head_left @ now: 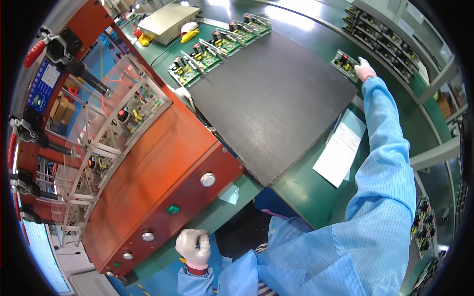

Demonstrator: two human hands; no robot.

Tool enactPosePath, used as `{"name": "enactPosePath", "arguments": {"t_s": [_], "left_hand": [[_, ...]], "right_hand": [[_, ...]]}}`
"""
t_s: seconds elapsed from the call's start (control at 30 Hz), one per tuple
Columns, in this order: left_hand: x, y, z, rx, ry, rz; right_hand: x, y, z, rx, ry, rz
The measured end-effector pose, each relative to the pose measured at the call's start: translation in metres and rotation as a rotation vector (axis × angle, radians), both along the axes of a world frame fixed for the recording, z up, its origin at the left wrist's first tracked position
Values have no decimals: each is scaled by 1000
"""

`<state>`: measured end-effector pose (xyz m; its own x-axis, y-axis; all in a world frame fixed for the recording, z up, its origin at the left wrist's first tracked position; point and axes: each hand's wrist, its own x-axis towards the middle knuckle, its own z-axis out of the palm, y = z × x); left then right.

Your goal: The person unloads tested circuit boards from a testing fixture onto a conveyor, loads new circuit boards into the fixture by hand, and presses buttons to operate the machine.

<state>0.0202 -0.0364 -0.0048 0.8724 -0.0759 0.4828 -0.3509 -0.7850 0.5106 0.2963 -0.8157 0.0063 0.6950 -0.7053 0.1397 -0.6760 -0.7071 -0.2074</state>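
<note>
My right hand (364, 70), in a white glove, reaches far out to the right. Its fingertips are closed on the right edge of a green circuit board (344, 64) with a red-topped black component, beside the dark mat's far right corner. My left hand (194, 247), also gloved, hovers curled in a loose fist near the front of the orange-red test machine (148, 172), with nothing visible in it. Behind the machine's clear covers, more circuit boards (129, 118) sit in its fixture. Several similar boards (217, 47) stand in a row along the mat's far left edge.
A black mat (276, 103) covers the middle of the green bench (301, 195). White paper sheets (340, 148) lie to its right. A beige instrument box (168, 23) stands at the back left. Racks of boards (380, 39) line the far right. Clamps with red handles (34, 54) project at left.
</note>
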Motion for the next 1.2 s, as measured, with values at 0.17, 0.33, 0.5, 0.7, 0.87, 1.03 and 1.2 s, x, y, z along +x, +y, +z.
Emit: {"name": "enactPosePath", "arguments": {"t_s": [0.17, 0.33, 0.5, 0.7, 0.87, 1.03, 1.2], "left_hand": [[-1, 1, 3, 28, -5, 25], [2, -5, 4, -2, -20, 10], [0, -2, 3, -14, -36, 8], [-3, -1, 3, -93, 1, -28], [-12, -42, 5, -279, 203, -383], [-28, -116, -19, -784, 878, -664], [-2, -190, -58, -1312, 1393, -755]], "right_hand": [[12, 6, -6, 74, 164, -29], [-10, 7, 4, 28, 175, 42], [-28, 73, 75, 129, -70, 64], [-44, 202, 99, -237, -77, 450], [-78, 261, 113, -110, 44, 665], [-143, 235, 146, 0, 106, 694], [-311, 256, 140, -183, 620, 368]]}}
